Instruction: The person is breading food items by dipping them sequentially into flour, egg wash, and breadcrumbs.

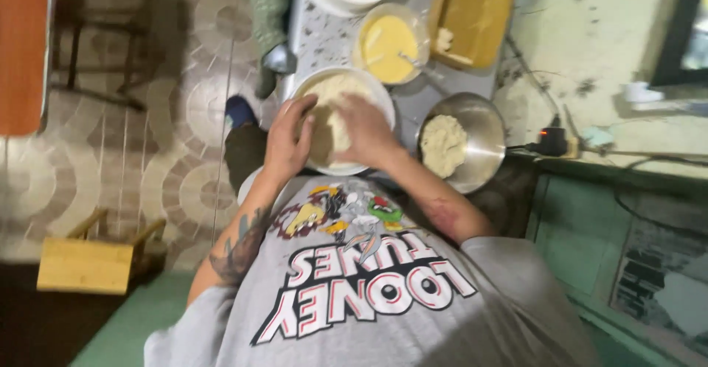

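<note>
Both hands work inside the round white bowl (383, 101) of pale crumbly coating. The left hand (289, 140) curls on the near rim; the right hand (366, 129) presses flat, fingers closed on a piece under it (hardly visible). Press evenly, I think. Beyond: a steel bowl (483, 127) and a clear bowl of yellow batter (389, 46).

Both hands, left hand (289, 140) and right hand (366, 129), press dough (335, 90) inside white bowl (381, 95)

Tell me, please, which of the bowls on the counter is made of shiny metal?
The metal bowl at the right of the counter, holding pale crumbly dough. The bowl under both hands is white, and the one behind it is clear, holding yellow batter.
</note>
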